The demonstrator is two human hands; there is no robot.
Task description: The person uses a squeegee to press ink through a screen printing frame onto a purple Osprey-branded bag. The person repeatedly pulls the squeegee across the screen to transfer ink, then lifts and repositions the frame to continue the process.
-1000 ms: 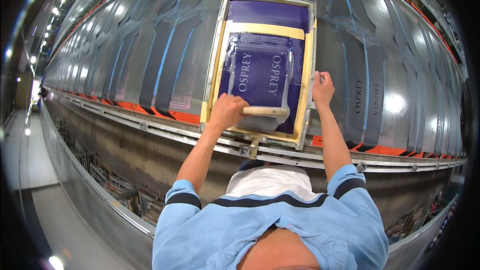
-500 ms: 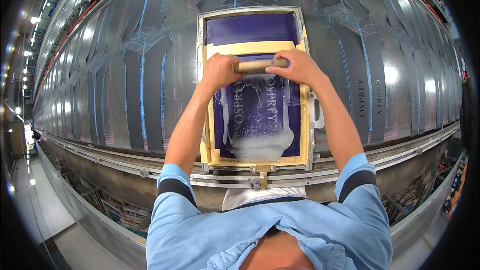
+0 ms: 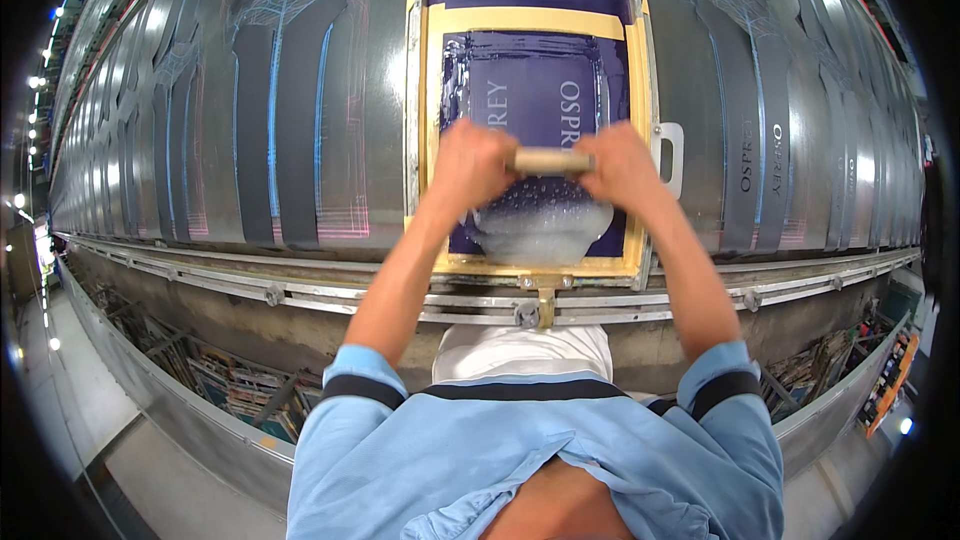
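Observation:
A wooden-handled squeegee (image 3: 552,161) lies crosswise over a screen printing frame (image 3: 416,70), gripped at both ends. My left hand (image 3: 474,168) closes round its left end, and my right hand (image 3: 618,165) closes round its right end; both are slightly blurred. The frame has a metal rim, a dark purple mesh (image 3: 530,60) and yellow tape (image 3: 530,19) along the mesh's borders. Pale lettering shows in the mesh, partly covered by my left hand and the squeegee. Whitish, bubbly ink (image 3: 545,230) is pooled on the near side of the squeegee. The squeegee's blade is hidden.
Under the frame runs a long dark table (image 3: 390,160) bearing grey cut fabric pieces (image 3: 255,130) with blue lines around them. Printed pieces (image 3: 760,140) lie to the right. A metal rail (image 3: 330,297) follows the near edge. A white handle (image 3: 672,160) sticks out from the frame's right side.
Both hands have pulled the squeegee toward me across the mesh, from its upper part to the middle. The far part of the mesh is now uncovered. The whole view has shifted.

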